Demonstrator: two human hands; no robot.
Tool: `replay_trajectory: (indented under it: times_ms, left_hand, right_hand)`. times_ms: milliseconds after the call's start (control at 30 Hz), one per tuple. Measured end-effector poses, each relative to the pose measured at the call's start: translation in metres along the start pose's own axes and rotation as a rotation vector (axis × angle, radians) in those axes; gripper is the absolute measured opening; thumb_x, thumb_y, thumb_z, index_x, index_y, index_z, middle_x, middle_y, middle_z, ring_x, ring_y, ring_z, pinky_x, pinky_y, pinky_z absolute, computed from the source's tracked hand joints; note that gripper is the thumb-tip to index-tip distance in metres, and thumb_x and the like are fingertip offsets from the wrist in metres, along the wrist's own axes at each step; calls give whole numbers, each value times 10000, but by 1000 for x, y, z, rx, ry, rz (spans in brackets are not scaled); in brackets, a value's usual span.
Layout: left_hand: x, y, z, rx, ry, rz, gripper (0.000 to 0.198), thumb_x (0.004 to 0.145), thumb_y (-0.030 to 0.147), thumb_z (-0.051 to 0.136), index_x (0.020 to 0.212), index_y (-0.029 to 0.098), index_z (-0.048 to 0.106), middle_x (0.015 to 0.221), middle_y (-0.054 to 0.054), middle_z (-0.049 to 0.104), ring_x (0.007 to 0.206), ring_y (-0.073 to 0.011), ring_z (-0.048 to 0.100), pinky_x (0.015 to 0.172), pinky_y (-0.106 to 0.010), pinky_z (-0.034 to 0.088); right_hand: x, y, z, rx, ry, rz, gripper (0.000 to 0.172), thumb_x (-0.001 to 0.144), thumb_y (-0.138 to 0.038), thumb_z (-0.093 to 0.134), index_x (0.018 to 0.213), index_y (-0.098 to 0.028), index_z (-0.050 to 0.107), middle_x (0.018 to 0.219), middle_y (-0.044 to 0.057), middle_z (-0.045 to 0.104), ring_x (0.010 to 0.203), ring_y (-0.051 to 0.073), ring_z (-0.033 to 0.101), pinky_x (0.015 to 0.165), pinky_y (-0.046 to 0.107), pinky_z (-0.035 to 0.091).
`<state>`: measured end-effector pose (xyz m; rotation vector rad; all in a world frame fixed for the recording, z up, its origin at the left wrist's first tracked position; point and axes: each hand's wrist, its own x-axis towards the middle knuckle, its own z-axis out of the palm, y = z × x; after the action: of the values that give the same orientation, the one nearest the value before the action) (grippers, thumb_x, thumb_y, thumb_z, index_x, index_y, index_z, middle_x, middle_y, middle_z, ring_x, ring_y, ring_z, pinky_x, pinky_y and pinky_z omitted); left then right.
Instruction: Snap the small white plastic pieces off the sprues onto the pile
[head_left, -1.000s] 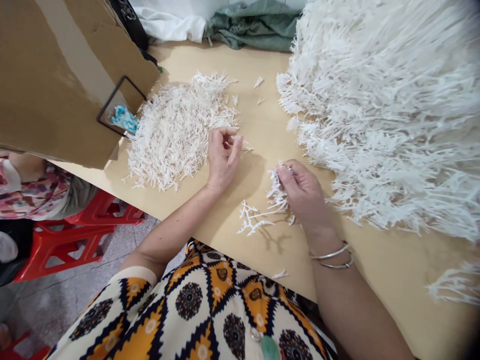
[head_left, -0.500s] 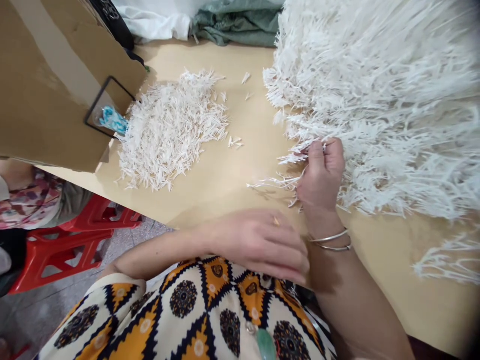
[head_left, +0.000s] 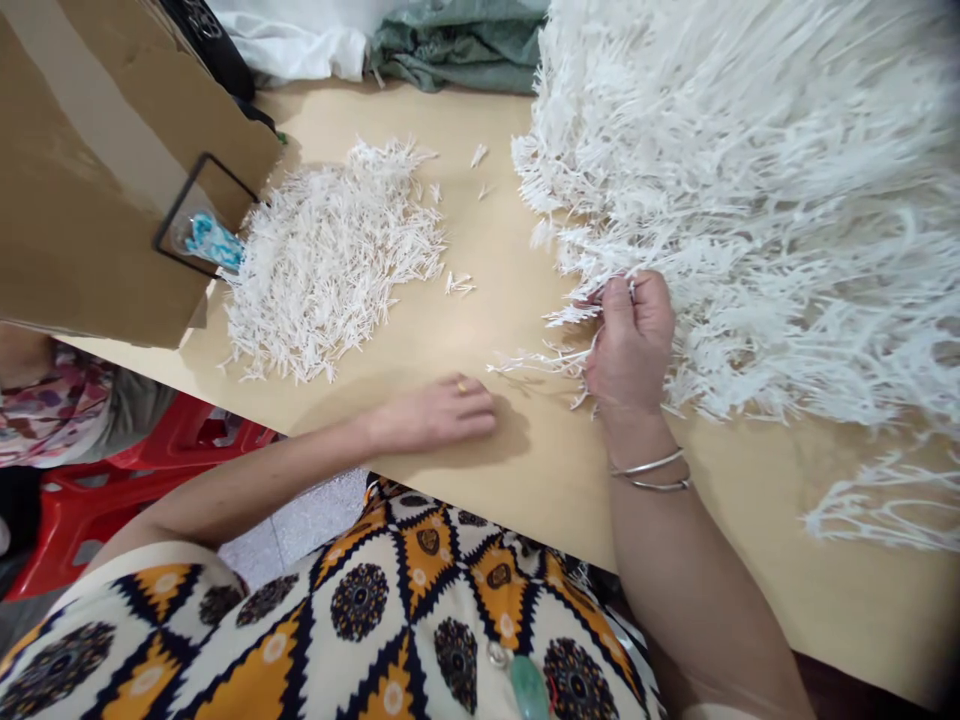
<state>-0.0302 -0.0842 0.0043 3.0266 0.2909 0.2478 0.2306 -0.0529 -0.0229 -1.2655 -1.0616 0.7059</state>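
My right hand (head_left: 634, 335) is closed at the near-left edge of a large heap of white branching strands (head_left: 735, 220), pinching some of them between thumb and fingers. A few white strands (head_left: 544, 360) stick out to the left from under this hand. My left hand (head_left: 439, 415), with a ring, lies near the table's front edge, its fingers curled together and palm down. Its fingertips are hidden, so anything in them is out of sight. Beyond it is a pile of short white cut pieces (head_left: 337, 255), apart from both hands.
A cardboard box (head_left: 112, 170) stands at the left, with a black wire frame (head_left: 161, 240) and a blue-and-white item in clear wrap (head_left: 214, 240) beside it. Green cloth (head_left: 457, 45) lies at the back. Loose strands (head_left: 885, 505) lie at right. Red stools (head_left: 97, 510) and a seated person are at left.
My left hand has moved left and away from my body, from beside my right wrist to the table. My right hand keeps its pinch at the heap's edge. The view has shifted slightly.
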Motion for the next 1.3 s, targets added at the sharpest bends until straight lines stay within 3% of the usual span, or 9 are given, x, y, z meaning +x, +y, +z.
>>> replay_trajectory:
  times_ms: [133, 233, 333, 433, 500, 700, 933, 1167, 1300]
  left_hand:
    - [-30, -56, -13, 157, 234, -580, 156, 1060, 210, 522, 1138, 213, 658, 1140, -109, 705, 1082, -251, 601, 1003, -431, 488]
    - [-15, -71, -23, 36, 459, -746, 187, 1015, 194, 566, 1185, 220, 639, 1266, -120, 669, 1197, -254, 610, 1035, -445, 500]
    - [21, -64, -24, -279, 625, -755, 159, 1027, 274, 597, 1155, 201, 656, 1175, -84, 708, 1060, -174, 662, 977, -348, 538]
    - [53, -52, -14, -722, 641, -799, 357, 1070, 456, 559, 1266, 167, 636, 1176, -104, 743, 953, -128, 688, 829, -257, 553]
    - [65, -47, -4, -834, 669, -729, 438, 1043, 508, 605, 1313, 163, 627, 1273, -129, 719, 996, -130, 698, 866, -259, 560]
    - [68, -46, 14, -793, 763, -619, 332, 975, 500, 722, 1040, 175, 717, 945, -45, 729, 832, -112, 635, 772, -252, 510]
    - [69, -49, 12, -953, 770, -724, 374, 977, 545, 690, 900, 183, 637, 813, 1, 616, 698, -92, 502, 657, -257, 419]
    - [67, -54, 15, -1016, 741, -681, 406, 963, 594, 684, 904, 198, 614, 834, 5, 591, 701, -94, 476, 638, -255, 396]
    - [68, -54, 16, -1082, 759, -637, 423, 968, 624, 668, 1084, 218, 638, 897, -8, 646, 760, -110, 567, 708, -267, 467]
  right_hand:
    - [-1, 3, 7, 57, 41, -33, 245, 964, -509, 670, 1003, -285, 580, 999, 45, 648, 924, 211, 659, 843, 416, 582]
    - [-4, 5, 11, 95, -23, 4, 259, 938, -470, 695, 1121, -316, 596, 1047, 53, 676, 951, 227, 698, 851, 440, 604]
    - [-8, 3, 13, 120, -62, 38, 269, 927, -404, 717, 1149, -310, 596, 1004, 29, 692, 897, 204, 714, 849, 417, 607]
    - [-10, 0, 15, 165, -111, 69, 243, 926, -364, 728, 1112, -284, 594, 954, -2, 709, 873, 178, 721, 869, 382, 605]
    - [-11, 0, 16, 186, -160, 82, 218, 921, -349, 743, 1072, -271, 607, 906, -16, 716, 836, 166, 719, 854, 363, 603]
    - [-11, -6, 19, 99, -270, 129, 205, 869, -354, 777, 913, -260, 599, 758, -42, 649, 624, 130, 618, 594, 278, 527]
    - [-12, -18, 20, 61, -347, 140, 170, 892, -349, 734, 982, -252, 627, 779, -34, 619, 619, 119, 547, 565, 275, 454]
    - [-11, -15, 19, 76, -368, 123, 188, 905, -361, 705, 1042, -256, 629, 811, -31, 611, 625, 108, 494, 548, 269, 386]
    - [-12, -17, 22, 170, -354, 132, 311, 868, -354, 726, 1115, -289, 547, 783, -52, 591, 584, 112, 485, 536, 284, 386]
